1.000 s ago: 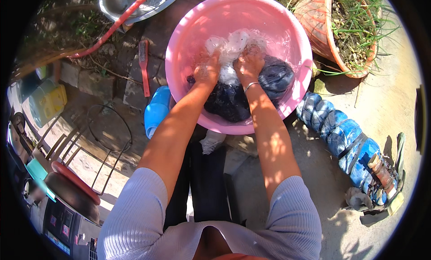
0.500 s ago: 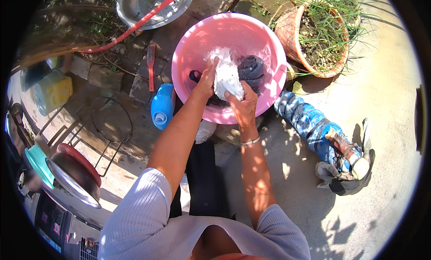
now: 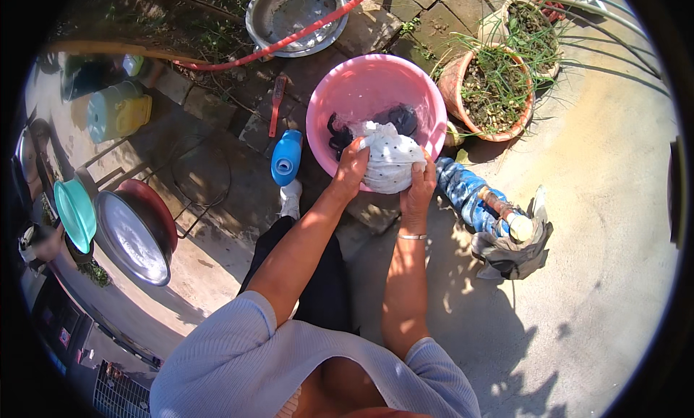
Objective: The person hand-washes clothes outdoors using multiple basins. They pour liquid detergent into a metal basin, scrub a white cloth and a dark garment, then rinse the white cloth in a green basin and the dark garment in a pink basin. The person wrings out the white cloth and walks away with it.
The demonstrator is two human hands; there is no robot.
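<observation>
A white cloth with small dark dots (image 3: 394,165), wet and bunched, spans my two hands over the near side of a pink basin (image 3: 365,75). My left hand (image 3: 352,166) grips its left edge, thumb on top. On the other side my right hand (image 3: 419,189) holds the right edge, with a bracelet on that wrist. Part of the basin's near rim is hidden beneath the cloth. Behind it, dark grey fabric (image 3: 402,119) and a black piece of fabric (image 3: 337,138) lie in the basin's water.
Left of the basin are a blue bottle (image 3: 287,156) and a red-handled brush (image 3: 277,104). A metal bowl (image 3: 262,39) lies beyond, crossed by a red hose (image 3: 289,40). Potted plants (image 3: 450,82) and a blue wrapped bundle (image 3: 463,194) flank the right. Several basins (image 3: 74,214) lean far left.
The white cloth has come nearer to me, from inside the basin to its near rim, and is spread wider. My hands have moved farther apart. The whole view has shifted.
</observation>
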